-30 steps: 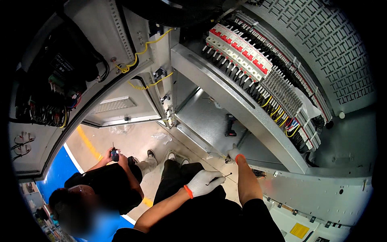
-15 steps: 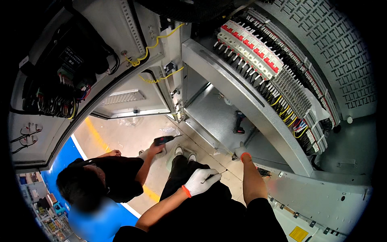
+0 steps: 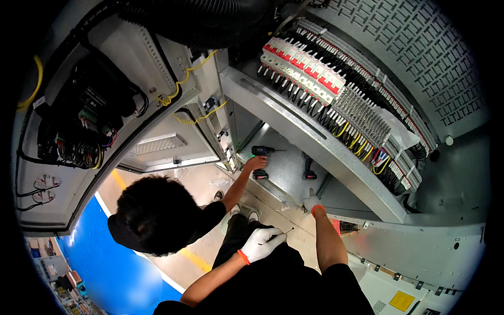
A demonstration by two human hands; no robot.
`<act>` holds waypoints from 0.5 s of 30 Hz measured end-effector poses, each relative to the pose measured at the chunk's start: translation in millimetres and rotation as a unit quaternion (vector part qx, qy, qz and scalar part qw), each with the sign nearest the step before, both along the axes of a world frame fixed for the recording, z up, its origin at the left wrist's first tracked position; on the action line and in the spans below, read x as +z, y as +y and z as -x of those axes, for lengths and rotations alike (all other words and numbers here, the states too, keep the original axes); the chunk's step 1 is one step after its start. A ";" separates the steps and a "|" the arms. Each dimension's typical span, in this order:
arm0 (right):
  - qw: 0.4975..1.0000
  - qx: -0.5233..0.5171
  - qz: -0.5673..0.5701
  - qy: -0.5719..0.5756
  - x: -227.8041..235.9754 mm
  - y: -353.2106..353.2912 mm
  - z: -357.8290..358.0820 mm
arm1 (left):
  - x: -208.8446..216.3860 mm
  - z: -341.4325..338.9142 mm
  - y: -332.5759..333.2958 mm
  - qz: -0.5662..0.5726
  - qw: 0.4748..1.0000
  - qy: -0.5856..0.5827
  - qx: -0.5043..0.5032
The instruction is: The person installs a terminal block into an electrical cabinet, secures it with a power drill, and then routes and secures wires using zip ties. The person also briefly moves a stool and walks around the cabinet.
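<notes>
My left hand (image 3: 260,244), in a white glove with an orange cuff, is above my lap. Its fingers are closed on a thin dark rod (image 3: 287,231) whose tip points away to the right. My right hand (image 3: 313,201), gloved the same way, is at the lower front edge of the metal cabinet (image 3: 362,190). One digit points up and the other fingers are curled; a small dark thing beside them is too small to name. Past this hand, a cordless drill (image 3: 308,169) lies on the cabinet floor (image 3: 286,167).
At my left a co-worker (image 3: 157,215) leans in, one hand on another cordless drill (image 3: 259,161) at the cabinet opening. Red-and-white circuit breakers (image 3: 302,65) and wired terminal blocks (image 3: 362,113) line the cabinet above a steel crossbar (image 3: 315,136). An open door (image 3: 113,68) carries black electronics.
The co-worker has leaned forward and brought the drill from beside my feet to the cabinet floor. My view has shifted slightly; both my hands stay about where they were.
</notes>
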State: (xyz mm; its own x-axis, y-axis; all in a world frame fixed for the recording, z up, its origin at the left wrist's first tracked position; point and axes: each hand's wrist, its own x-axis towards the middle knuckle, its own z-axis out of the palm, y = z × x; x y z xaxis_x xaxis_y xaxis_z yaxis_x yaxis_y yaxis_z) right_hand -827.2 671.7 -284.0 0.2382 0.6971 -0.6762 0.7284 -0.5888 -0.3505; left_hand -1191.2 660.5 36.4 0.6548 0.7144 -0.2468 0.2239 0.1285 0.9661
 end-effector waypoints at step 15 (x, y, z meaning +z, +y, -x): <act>0.877 -0.027 -0.480 -0.015 440.2 1.0 112.9 | 6.9 2.3 21.4 -0.020 0.999 0.013 -0.035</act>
